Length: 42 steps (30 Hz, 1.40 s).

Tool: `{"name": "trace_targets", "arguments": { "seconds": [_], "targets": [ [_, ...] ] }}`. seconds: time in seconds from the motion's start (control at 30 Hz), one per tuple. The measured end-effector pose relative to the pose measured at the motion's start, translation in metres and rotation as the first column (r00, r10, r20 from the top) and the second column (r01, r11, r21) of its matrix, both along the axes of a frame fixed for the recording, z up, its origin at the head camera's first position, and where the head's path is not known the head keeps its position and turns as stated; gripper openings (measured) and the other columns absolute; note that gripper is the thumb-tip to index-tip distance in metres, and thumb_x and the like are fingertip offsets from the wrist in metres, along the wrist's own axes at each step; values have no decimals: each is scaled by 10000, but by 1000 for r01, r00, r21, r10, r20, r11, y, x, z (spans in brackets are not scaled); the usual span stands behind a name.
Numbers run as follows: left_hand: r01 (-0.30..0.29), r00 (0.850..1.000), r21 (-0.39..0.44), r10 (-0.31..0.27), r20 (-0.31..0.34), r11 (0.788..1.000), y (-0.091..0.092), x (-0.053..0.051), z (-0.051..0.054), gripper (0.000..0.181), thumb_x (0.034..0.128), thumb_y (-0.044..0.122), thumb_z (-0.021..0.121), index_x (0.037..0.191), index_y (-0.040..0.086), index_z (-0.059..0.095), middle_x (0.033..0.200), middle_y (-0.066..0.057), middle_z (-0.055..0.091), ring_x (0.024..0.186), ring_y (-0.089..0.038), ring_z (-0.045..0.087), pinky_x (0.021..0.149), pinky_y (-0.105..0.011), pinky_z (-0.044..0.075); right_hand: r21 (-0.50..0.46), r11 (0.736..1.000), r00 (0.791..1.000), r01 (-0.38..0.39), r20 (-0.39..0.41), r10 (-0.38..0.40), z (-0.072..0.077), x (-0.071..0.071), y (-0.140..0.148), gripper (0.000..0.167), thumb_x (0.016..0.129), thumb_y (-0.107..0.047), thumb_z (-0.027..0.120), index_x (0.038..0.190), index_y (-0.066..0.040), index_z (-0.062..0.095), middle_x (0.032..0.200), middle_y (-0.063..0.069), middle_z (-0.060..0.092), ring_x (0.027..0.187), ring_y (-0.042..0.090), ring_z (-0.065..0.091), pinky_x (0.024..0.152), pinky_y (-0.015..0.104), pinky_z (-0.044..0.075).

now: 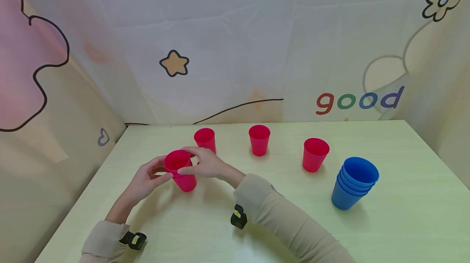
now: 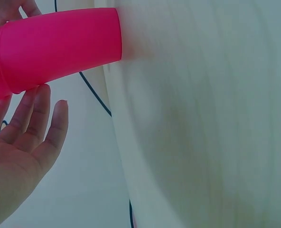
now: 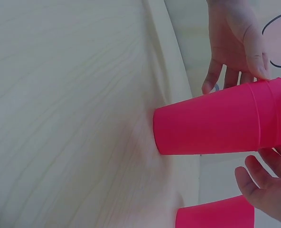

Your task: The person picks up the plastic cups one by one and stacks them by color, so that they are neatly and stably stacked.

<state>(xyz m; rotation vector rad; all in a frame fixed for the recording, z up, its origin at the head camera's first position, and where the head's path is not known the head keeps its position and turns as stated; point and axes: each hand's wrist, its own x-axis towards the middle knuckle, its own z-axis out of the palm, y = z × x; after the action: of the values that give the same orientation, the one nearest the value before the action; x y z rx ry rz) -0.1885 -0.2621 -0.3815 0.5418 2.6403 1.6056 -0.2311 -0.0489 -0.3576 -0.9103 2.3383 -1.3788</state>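
Two nested pink cups (image 1: 185, 182), the upper one showing only its top band, stand upright between the two hands at the left of the table. The left hand (image 1: 145, 178) holds them from the left, its thumb and fingers spread around the upper part near the rim. From the opposite side, the right hand (image 1: 207, 164) grips near the rim, with its thumb in front and fingers behind. Both wrist views show the cups' smooth side (image 2: 64, 42) (image 3: 207, 121) with a hand on either side. The base is at or very close to the tabletop; some fingertips are hidden behind the cups.
Three single pink cups stand farther back: one just behind the hands (image 1: 205, 138), one mid-table (image 1: 259, 140), one to the right (image 1: 315, 155). A stack of several blue cups (image 1: 345, 195) stands on the right of the pale table (image 1: 293, 214). A printed cloth (image 1: 227, 59) hangs behind.
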Motion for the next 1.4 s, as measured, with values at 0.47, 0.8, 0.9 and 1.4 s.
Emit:
{"name": "trace_targets", "arguments": {
  "seconds": [0.47,0.8,0.9,1.4],
  "targets": [
    [-9,1000,-4,9,-5,1000,1,0,0,493,840,97,645,1282,2,449,1195,-174,527,1020,-319,521,778,-249,486,-39,998,998,51,22,-50,6,7,15,683,769,-250,716,1361,-109,404,1287,33,484,1128,216,477,822,271,454],
    [-14,1000,-3,14,-15,1000,1,0,-1,464,851,103,634,1267,-4,460,1176,-170,539,1017,-314,523,786,-277,484,-127,976,984,177,9,-178,-3,-3,27,535,830,-241,660,1303,-77,469,1182,88,563,1081,267,521,802,295,478],
    [-12,1000,-4,12,-20,1000,1,0,-1,457,853,102,631,1265,-5,462,1170,-169,542,1015,-310,523,786,-278,484,-129,961,969,246,25,-245,-6,-6,30,525,815,-252,680,1280,-90,495,1145,78,579,1044,235,535,794,303,479],
    [-13,1000,21,13,-4,1000,0,0,-1,463,846,103,639,1258,-15,463,1170,-181,536,1018,-325,517,793,-254,480,-126,911,917,393,-24,-399,-14,-29,30,634,735,-245,759,1288,-105,483,1027,43,554,948,234,539,642,255,489]
  ]
}}
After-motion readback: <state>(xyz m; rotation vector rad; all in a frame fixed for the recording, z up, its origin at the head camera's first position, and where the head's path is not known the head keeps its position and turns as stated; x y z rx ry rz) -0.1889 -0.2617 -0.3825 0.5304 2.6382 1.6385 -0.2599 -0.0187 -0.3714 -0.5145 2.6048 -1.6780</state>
